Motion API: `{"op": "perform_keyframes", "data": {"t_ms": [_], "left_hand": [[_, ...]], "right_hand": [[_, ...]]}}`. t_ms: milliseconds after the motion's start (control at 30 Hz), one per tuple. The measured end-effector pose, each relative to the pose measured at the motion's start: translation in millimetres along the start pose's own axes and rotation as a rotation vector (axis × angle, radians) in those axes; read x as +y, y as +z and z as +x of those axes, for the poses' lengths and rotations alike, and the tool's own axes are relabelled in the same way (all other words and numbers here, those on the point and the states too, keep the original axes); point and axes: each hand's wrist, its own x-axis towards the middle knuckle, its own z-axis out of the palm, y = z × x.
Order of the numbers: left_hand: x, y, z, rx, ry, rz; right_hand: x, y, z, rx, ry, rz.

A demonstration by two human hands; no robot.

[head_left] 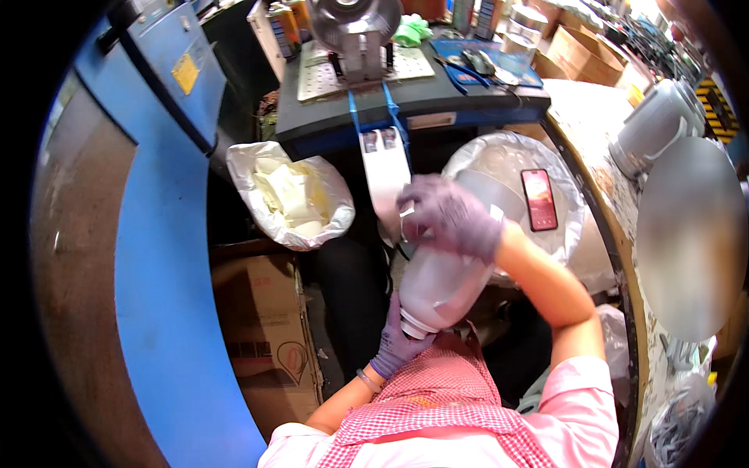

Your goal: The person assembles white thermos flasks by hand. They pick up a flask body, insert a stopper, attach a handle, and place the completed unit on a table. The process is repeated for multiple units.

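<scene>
A translucent plastic bottle point(446, 285) lies tilted over my lap, its threaded neck pointing down toward me. My left hand point(396, 347), in a purple-grey glove, is closed around the neck. Over the bottle's far end is my gloved right hand point(456, 217), slightly blurred, with its fingers curled. Those fingers are beside the lower end of a white strip point(387, 175); what they grip is hidden. The strip slopes down toward me below blue straps at the bench front. A phone point(539, 200) with a lit screen rests at the right, over a bag-lined container point(573, 168) of translucent bottles.
At the left stands a white bag-lined bin point(337, 191) with pale yellowish sheets. A cardboard box point(261, 335) sits below it, beside a blue panel point(168, 304). A dark bench point(312, 117) carries a metal device point(360, 54) ahead. A grey jug point(659, 125) stands on the right-hand table.
</scene>
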Motion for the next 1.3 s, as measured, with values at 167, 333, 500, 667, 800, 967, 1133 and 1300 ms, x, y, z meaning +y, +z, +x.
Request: {"op": "perform_keyframes", "data": {"t_ms": [167,333,500,667,800,967,1133,1300], "left_hand": [[-1.9,8.0,-1.8,-0.02,0.026,-0.115],[-0.5,6.9,-1.8,-0.03,0.008,-0.016],[11.4,9.3,0.2,0.003,0.013,0.041],[8.3,12.7,-0.3,-0.003,0.019,0.067],[10.3,13.1,-2.2,-0.015,0.0,0.074],[9.1,16.5,-1.8,0.0,0.03,0.073],[5.0,16.3,-3.0,-0.018,-0.013,0.046],[1.5,16.2,-7.5,-0.024,0.052,0.097]], "right_hand": [[-82.1,-41.3,-111.3,0.245,0.712,0.977],[-12.6,-17.4,-159.8,0.927,1.121,1.136],[30.4,16.2,-161.6,0.934,1.113,1.183],[37.1,19.8,-160.6,0.936,1.105,1.12],[40.6,25.8,-161.3,0.941,1.095,1.116],[38.7,25.1,-160.9,0.952,1.103,1.11],[49.7,32.6,-168.3,0.847,1.123,0.781],[71.9,-20.2,-207.6,0.462,1.22,0.326]]}}
